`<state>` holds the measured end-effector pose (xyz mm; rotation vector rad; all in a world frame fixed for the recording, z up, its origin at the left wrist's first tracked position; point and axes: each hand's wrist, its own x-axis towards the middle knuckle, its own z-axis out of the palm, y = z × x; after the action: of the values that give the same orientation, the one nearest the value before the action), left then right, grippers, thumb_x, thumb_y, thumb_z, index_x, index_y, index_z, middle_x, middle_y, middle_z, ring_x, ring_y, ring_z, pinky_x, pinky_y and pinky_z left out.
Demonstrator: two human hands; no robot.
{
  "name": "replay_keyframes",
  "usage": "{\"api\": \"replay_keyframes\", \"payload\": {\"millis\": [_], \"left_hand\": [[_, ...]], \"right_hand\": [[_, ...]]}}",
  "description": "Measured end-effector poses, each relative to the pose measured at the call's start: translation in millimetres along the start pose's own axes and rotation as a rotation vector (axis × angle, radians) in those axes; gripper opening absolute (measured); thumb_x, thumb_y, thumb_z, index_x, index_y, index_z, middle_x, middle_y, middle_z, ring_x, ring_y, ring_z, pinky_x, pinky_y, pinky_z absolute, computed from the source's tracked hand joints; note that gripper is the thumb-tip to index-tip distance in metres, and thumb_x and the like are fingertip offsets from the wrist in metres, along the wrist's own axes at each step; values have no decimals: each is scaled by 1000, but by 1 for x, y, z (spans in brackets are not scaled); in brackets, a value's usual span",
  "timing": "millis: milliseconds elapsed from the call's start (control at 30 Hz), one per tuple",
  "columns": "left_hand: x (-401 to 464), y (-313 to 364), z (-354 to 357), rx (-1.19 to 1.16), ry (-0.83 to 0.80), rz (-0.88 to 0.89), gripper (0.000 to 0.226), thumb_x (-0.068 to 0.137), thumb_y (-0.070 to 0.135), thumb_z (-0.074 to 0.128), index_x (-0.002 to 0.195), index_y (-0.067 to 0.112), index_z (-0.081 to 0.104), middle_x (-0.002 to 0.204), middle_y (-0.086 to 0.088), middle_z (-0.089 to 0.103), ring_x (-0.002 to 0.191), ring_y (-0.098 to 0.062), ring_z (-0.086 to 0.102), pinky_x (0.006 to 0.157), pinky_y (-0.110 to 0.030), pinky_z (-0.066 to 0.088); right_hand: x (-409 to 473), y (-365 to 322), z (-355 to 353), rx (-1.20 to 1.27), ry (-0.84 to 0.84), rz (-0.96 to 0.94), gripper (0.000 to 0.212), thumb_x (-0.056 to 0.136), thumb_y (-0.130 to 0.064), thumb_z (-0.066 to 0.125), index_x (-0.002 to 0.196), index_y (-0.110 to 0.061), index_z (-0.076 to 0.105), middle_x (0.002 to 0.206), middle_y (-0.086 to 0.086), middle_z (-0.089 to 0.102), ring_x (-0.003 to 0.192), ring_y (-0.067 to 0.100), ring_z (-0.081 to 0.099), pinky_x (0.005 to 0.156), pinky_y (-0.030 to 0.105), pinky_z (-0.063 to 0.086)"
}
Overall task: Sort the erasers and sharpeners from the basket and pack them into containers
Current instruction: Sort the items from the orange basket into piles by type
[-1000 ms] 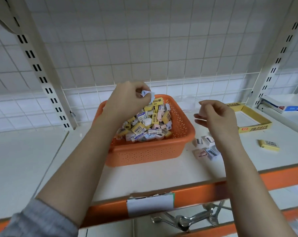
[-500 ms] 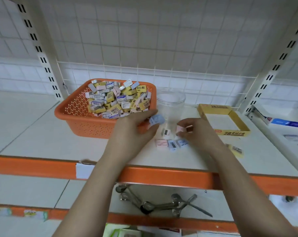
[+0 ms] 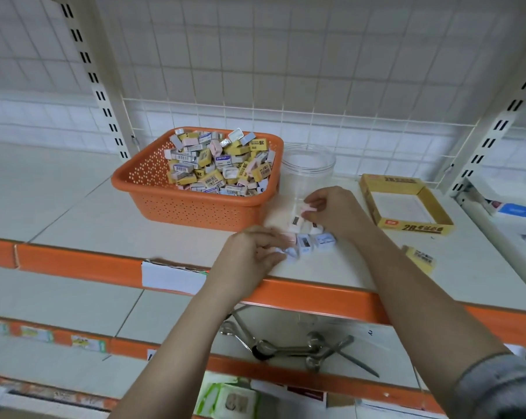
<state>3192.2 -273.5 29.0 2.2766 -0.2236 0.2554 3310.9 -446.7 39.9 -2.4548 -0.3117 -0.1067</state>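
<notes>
Head view shows the white shelf (image 3: 98,207) with its orange front edge, and on it the task reads as barely begun. The orange basket (image 3: 177,204) sits at the back left of the work area and is heaped high with the mixed pile of erasers and sharpeners (image 3: 219,164), yellow, white and pink pieces all jumbled together, so nearly all the sorting is left. To the right, well apart from the basket, lies the yellow cardboard tray (image 3: 407,228), and nothing shows inside it. Just beside the basket's right wall stands the clear jar (image 3: 308,164), lidless, and it too looks empty, though its see-through wall makes that hard to be sure of. In front of the jar, a small cluster of sharpeners (image 3: 308,237) in white, pink and pale blue lies on the shelf; it is the only sorted lot so far, and none of it is packed. A lone yellow eraser (image 3: 420,257) lies apart near the shelf's front right. The right hand (image 3: 337,211) has its fingers curled, pinching a pink sharpener (image 3: 308,208) just above the cluster. The left hand (image 3: 252,258) rests at the cluster's near edge, fingers curled on a pale piece (image 3: 289,254), too blurred to name.
</notes>
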Motion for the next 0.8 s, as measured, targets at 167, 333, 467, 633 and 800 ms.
{"api": "replay_keyframes", "payload": {"millis": [167, 333, 467, 633, 800], "left_hand": [[2, -5, 6, 25, -32, -42, 34, 84, 13, 65, 113, 31, 68, 84, 11, 67, 72, -1, 57, 75, -19, 49], [-4, 4, -6, 101, 26, 38, 25, 87, 16, 62, 106, 29, 71, 92, 17, 65, 77, -1, 57, 71, -6, 41], [-5, 24, -47, 76, 122, 196, 20, 89, 18, 60, 103, 25, 72, 84, 28, 61, 78, 4, 59, 68, -9, 44], [23, 17, -94, 5, 184, 245, 18, 89, 13, 61, 99, 21, 72, 85, 30, 59, 77, 14, 57, 67, -4, 40], [67, -24, -138, 126, 149, 172, 16, 89, 21, 58, 93, 29, 71, 84, 10, 70, 71, -2, 60, 65, -16, 46]], "right_hand": [[-3, 1, 1, 25, 24, 5, 28, 79, -4, 70, 107, -7, 69, 103, 9, 70, 85, 10, 59, 74, 8, 38], [-10, -2, -2, 88, 119, 21, 21, 83, -6, 65, 103, -10, 71, 97, 7, 70, 81, 7, 59, 63, -1, 38], [-15, -25, -14, 153, 222, -18, 17, 84, -11, 63, 97, -15, 72, 88, 0, 69, 80, 7, 61, 68, 1, 40], [-4, -69, -26, 150, 275, -82, 17, 86, -16, 61, 99, -18, 71, 88, -5, 66, 80, 7, 61, 68, 3, 40], [34, -110, -18, 31, 241, -158, 18, 86, -15, 61, 102, -17, 70, 83, -6, 65, 74, 3, 60, 63, 6, 43]]}}
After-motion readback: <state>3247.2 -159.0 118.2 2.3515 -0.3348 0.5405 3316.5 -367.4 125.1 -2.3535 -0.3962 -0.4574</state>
